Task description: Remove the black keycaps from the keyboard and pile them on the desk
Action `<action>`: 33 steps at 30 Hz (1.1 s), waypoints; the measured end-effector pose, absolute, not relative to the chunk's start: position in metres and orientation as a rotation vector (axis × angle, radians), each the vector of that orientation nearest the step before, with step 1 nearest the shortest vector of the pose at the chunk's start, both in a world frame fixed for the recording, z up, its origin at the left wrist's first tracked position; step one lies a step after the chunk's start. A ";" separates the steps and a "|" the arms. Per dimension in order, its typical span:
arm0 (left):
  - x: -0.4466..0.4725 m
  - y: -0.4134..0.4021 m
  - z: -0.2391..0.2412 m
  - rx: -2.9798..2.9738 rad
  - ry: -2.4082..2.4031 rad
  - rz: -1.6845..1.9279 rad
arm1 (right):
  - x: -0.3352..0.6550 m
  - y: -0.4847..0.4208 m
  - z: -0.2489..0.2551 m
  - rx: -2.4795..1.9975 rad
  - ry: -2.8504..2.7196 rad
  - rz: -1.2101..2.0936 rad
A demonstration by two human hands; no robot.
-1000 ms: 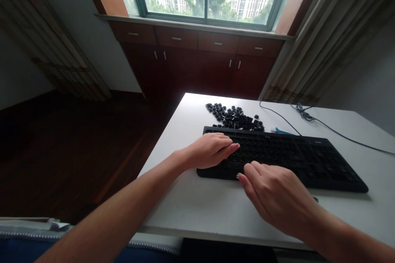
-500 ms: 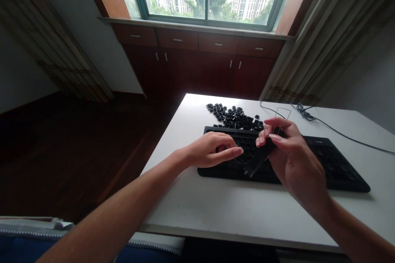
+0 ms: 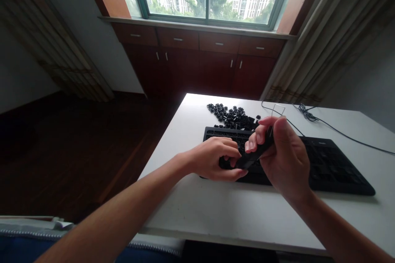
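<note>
A black keyboard lies on the white table. My right hand is closed on a long black key bar, held tilted above the keyboard's left half. A thin wire clip sticks up from the bar's far end. My left hand curls its fingers and thumb round the bar's lower end, just over the keyboard's front left part. Behind the keyboard sits a pile of loose black keycaps.
A black cable runs across the table's back right. The table's left edge drops to a dark wooden floor. Dark cabinets stand under the window, and curtains hang at the right.
My right hand lifted the long key bar off the keyboard and brought it left and down. My left hand went from lying flat on the keys to closing on the bar's lower end.
</note>
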State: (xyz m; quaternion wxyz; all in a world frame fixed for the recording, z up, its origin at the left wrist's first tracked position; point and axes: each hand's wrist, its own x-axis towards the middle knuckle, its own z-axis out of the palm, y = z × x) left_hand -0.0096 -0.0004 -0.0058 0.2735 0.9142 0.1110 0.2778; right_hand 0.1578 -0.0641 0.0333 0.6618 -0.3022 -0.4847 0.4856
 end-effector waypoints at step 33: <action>-0.015 0.013 -0.010 2.808 0.531 0.728 | 0.167 -0.107 0.011 -1.578 -2.745 -0.228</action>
